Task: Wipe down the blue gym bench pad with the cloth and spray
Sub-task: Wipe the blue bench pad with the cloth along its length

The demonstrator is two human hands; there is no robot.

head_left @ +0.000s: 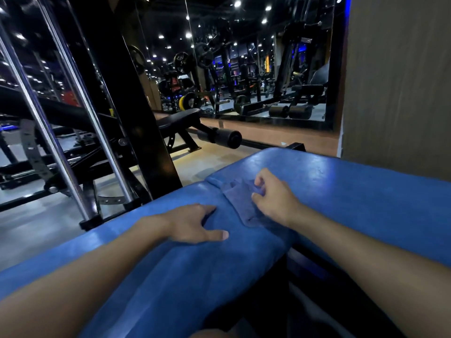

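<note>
Dim gym light fell on the blue vinyl bench pad (353,191), where the left hand (192,223) lay spread and the right hand (275,196) pinched a small bluish cloth (240,201) that, bunched so, might skip patches.

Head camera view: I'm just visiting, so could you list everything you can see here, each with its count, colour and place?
bench pad: one, blue, across the foreground
cloth: one, bluish-purple, lying on the pad at centre
workout bench: one, black, behind the pad, left of centre
foam roller: one, black, at that bench's end
guide rods: two, chrome, slanting at the left
upright post: one, black, beside the rods
mirror: one, dark-framed, on the far wall, reflecting gym machines
wall: one, beige, at the right
left hand: one, resting flat on the pad
right hand: one, gripping the cloth
</note>
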